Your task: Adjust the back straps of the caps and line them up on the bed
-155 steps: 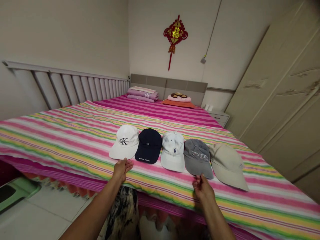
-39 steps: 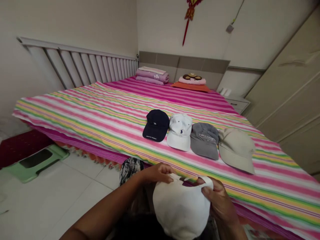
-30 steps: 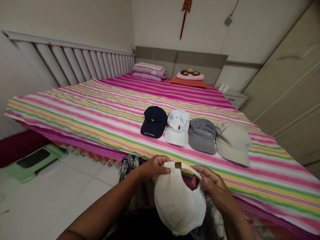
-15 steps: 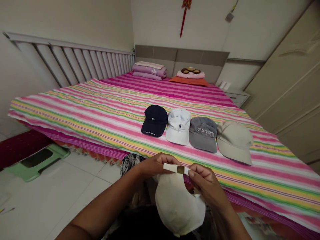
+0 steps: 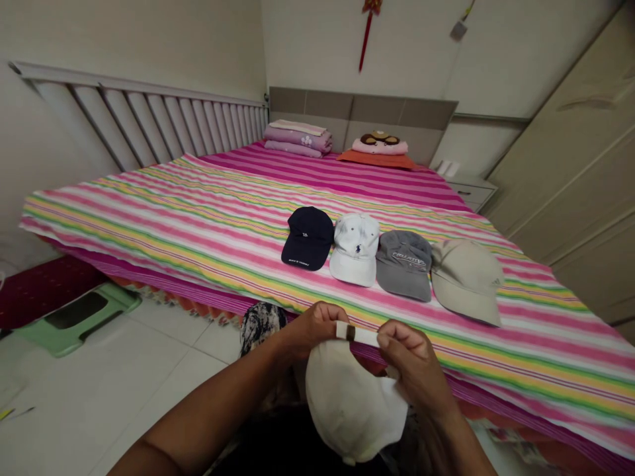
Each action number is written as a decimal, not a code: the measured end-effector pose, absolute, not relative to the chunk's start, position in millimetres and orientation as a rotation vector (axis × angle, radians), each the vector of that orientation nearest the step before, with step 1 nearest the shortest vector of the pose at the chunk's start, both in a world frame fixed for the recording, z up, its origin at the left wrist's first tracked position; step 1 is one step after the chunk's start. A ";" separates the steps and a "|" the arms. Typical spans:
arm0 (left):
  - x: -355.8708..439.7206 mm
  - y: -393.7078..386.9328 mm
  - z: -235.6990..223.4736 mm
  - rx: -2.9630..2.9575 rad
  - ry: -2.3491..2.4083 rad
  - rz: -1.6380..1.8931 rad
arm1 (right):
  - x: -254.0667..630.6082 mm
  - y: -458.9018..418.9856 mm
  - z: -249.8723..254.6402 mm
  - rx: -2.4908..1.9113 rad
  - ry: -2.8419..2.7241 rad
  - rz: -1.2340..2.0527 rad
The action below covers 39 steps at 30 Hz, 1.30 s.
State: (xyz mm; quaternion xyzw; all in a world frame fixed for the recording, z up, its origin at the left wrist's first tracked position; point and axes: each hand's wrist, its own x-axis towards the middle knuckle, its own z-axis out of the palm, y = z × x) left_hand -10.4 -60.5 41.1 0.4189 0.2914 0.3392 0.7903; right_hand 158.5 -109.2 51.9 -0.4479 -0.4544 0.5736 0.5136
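Pinching the strap [image 5: 368, 337] of an off-white cap [image 5: 347, 403] from both ends, the two hands work at the lower centre of the frame, just short of the bed's near edge. The left hand [image 5: 321, 322] is clamped on the strap's left end beside the dark buckle [image 5: 350, 332]; its thumb is not clear to see. The right hand [image 5: 407, 347] has thumb and fingertips closed on the strap's other part, well apart from the left. Gripping it so probably keeps the strip taut and straight, with the buckle exposed between the hands. The cap's back faces up and its crown points to the bottom edge, which seems to put the rear opening in easy view.

Above, at the centre and right of centre, four caps sit in a slanting row on the striped sheet [image 5: 198, 231]: navy cap [image 5: 307, 238], white cap [image 5: 354, 252], grey cap [image 5: 404, 266] and beige cap [image 5: 464, 281]. Their brims point towards the lower edge and their sides touch or nearly touch; such an order likely keeps each front showing and every brim within reach.
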 end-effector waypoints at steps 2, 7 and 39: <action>-12.9 -58.4 40.0 0.835 0.611 0.830 | 160.9 -105.4 49.9 -1.036 -0.917 1.345; -20.2 -53.8 37.1 0.743 0.558 0.941 | 172.6 -93.2 46.3 -0.887 -0.683 1.289; -123.1 -60.8 -45.1 0.390 0.706 1.366 | 156.6 -38.3 2.2 -0.931 -0.422 1.663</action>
